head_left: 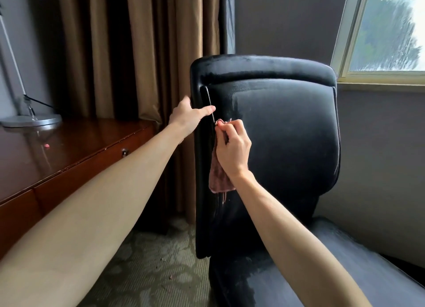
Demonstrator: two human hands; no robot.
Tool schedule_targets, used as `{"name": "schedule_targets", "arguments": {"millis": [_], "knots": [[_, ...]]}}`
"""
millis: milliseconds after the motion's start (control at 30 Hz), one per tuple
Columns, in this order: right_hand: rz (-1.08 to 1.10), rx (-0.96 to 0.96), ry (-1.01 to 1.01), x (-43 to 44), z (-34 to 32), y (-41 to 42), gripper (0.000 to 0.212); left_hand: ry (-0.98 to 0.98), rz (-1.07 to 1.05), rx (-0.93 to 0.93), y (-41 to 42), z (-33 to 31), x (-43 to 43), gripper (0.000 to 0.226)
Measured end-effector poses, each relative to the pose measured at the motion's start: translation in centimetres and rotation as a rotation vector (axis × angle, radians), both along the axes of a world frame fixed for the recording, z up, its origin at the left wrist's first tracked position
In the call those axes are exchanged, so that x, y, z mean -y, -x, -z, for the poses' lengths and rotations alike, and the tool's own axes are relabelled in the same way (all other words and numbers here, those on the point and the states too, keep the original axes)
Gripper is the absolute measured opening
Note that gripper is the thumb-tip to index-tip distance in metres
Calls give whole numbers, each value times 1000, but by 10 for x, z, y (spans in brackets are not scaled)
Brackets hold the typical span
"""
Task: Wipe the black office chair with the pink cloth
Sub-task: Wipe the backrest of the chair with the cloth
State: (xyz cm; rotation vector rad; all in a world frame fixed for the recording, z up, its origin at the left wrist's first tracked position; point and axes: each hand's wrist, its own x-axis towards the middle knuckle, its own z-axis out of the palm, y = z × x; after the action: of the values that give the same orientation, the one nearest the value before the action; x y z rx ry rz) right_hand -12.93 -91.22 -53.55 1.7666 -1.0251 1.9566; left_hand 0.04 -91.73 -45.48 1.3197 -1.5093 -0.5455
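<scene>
The black office chair (287, 132) faces me, its dusty backrest upright and its seat at the lower right. My left hand (187, 118) grips the backrest's left edge, thumb on the front by the seam. My right hand (232, 148) pinches the pink cloth (218, 178) against the seam on the backrest's left side. Most of the cloth hangs down below my right wrist. A darker, cleaner strip runs along the left part of the backrest.
A glossy wooden desk (76, 150) stands at the left with a silver lamp base (32, 120) on it. Brown curtains (138, 49) hang behind the chair. A window (388, 31) is at the upper right. Patterned carpet (149, 272) lies below.
</scene>
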Motion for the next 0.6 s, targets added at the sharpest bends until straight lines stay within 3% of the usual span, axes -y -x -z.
{"name": "schedule_targets", "arguments": {"millis": [100, 233, 467, 600], "knots": [[-15, -31, 13, -12, 42, 4, 10, -1, -5, 10, -3, -5, -1, 113], [-31, -25, -123, -38, 108, 22, 11, -36, -22, 28, 1, -2, -10, 120], [-25, 120, -97, -23, 30, -7, 13, -29, -79, 76, 0, 4, -15, 103], [-63, 3, -48, -40, 66, -5, 27, 0, -73, 75, -5, 8, -16, 105]]}}
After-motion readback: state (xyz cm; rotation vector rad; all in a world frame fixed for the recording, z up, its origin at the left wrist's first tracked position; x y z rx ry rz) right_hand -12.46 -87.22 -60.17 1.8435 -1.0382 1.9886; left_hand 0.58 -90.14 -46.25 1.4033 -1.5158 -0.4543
